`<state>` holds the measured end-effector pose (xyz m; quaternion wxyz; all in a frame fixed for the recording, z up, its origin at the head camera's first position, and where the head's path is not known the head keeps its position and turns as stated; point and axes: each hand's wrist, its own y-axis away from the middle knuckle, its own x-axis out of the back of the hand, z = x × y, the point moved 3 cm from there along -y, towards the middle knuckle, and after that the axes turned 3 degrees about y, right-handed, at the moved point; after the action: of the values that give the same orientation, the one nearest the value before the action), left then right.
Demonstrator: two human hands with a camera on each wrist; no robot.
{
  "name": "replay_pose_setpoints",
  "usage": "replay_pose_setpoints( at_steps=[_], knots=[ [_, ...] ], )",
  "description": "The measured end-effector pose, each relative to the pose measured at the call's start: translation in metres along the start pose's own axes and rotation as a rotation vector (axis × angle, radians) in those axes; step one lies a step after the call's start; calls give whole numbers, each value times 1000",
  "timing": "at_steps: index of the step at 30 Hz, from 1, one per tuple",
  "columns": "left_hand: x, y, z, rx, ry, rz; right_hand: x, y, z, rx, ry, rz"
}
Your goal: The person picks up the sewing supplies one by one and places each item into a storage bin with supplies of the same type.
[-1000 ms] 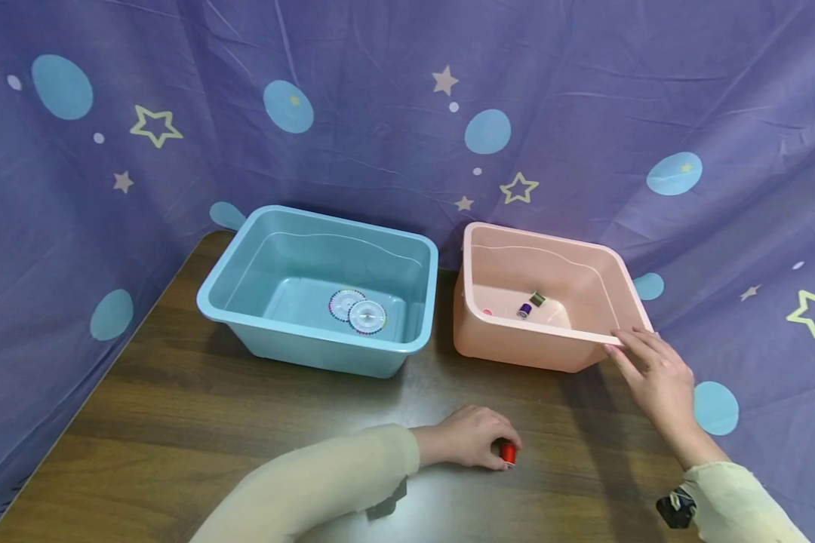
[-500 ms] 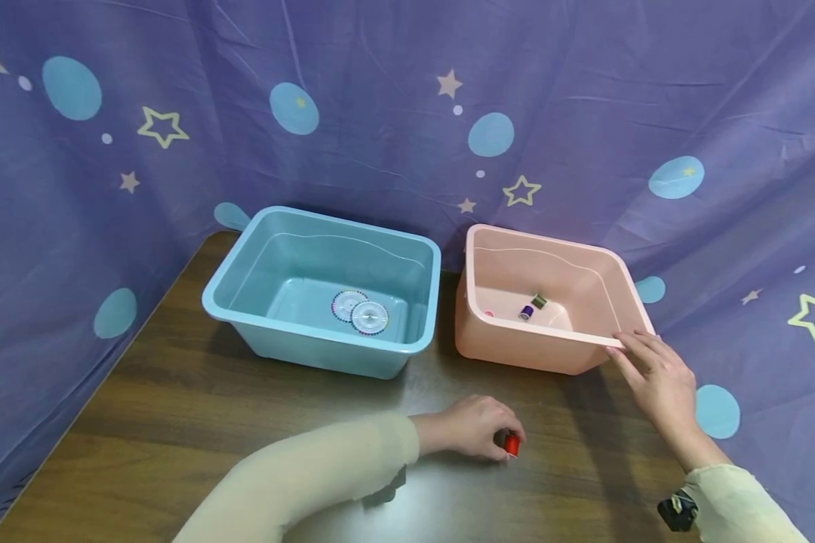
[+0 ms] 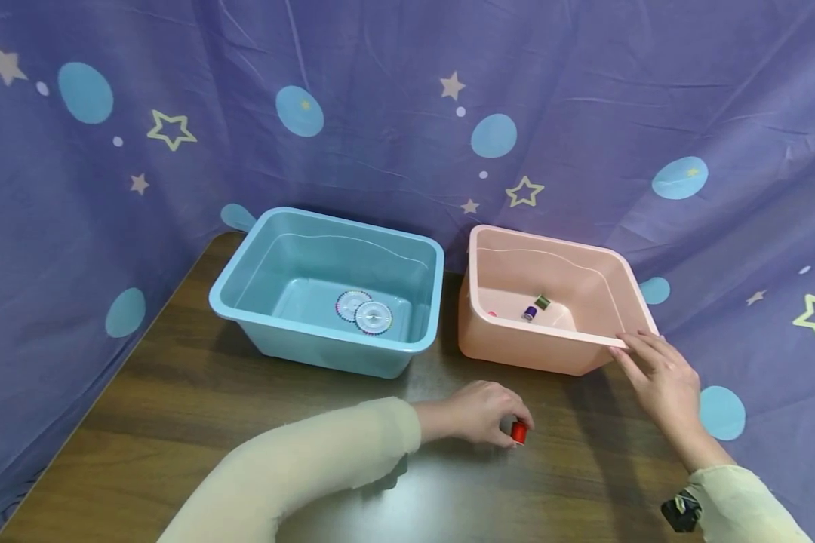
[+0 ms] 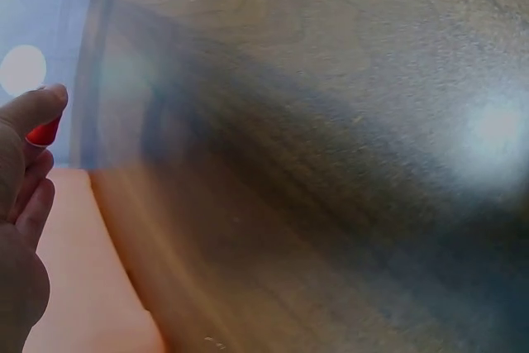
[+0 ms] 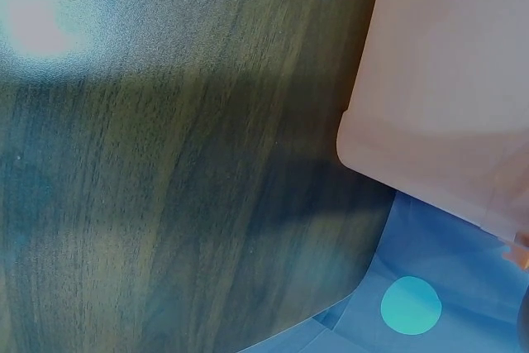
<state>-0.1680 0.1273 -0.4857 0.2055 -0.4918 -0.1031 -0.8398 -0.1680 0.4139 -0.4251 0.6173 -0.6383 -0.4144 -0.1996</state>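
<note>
Between thumb and fingers my left hand (image 3: pixel 481 411) pinches a red thread spool (image 3: pixel 519 432), in front of the pink tub (image 3: pixel 526 348). In the left wrist view the red spool (image 4: pixel 45 132) shows partly behind the thumb. My right hand (image 3: pixel 662 377) holds the front right corner of the pink tub's rim, thumb outside and fingertips over the edge. Inside that tub lie a purple thread spool (image 3: pixel 530 312), a green thread spool (image 3: pixel 542 302) and a small pink thing (image 3: pixel 492 314), mostly hidden by the front wall.
A blue tub (image 3: pixel 326 352) stands left of the pink one, with two overlapping pin wheels (image 3: pixel 373 317) on its floor. Both tubs sit at the back of the wooden table (image 3: pixel 176 422), against a purple patterned curtain (image 3: pixel 380 113).
My left hand has moved slightly forward and to the right with the red thread spool. The right hand keeps its place on the pink tub's rim.
</note>
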Motion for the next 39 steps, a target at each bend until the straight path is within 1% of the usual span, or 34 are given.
replay_pose_setpoints(
  at_steps=[5,11,15,20,24,31,39],
  knots=[
    [12,-1,8,-30,-3,10,0,0,0,3,-6,4],
    [28,-1,20,-72,-42,28,1,0,-1,6,-23,14],
    [37,-1,28,-83,-66,31,1,0,-1,3,-22,14],
    [54,-3,36,-91,-89,41,2,0,-1,-13,-17,2],
    [67,-3,40,-107,-93,57,2,1,-2,-17,-14,-5],
    [86,-2,46,-100,-65,64,3,1,-2,-16,-12,0],
    [103,-2,49,-113,-117,88,3,1,-2,-20,-8,-9]
  ],
)
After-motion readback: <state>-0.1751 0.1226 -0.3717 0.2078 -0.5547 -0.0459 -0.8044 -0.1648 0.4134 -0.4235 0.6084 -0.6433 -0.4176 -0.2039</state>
